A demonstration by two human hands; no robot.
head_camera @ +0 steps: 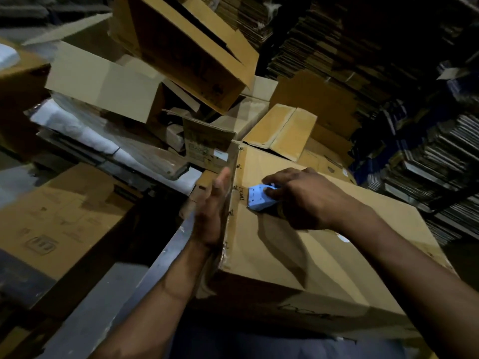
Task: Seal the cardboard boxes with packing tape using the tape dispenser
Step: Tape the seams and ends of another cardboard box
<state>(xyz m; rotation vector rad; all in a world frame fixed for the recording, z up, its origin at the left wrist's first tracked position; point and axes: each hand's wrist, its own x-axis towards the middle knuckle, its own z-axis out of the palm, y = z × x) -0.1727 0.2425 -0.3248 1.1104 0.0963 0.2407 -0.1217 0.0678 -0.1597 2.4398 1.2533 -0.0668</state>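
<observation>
On the box top (298, 244), my right hand (305, 200) grips the blue tape dispenser (259, 199). At nine o'clock, my left hand (213, 211) presses flat, fingers straight, against its side.

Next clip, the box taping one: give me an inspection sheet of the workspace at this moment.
Surface: grey floor beside the box.
Job's things: large cardboard box, flaps closed; blue tape dispenser on its top near the left edge.
Clutter: open empty boxes piled behind.
Grippers: right hand grips the dispenser; left hand lies flat against the box's side.
Cables: nothing seen.
Surroundings: stacks of flattened cardboard, dim light.
</observation>
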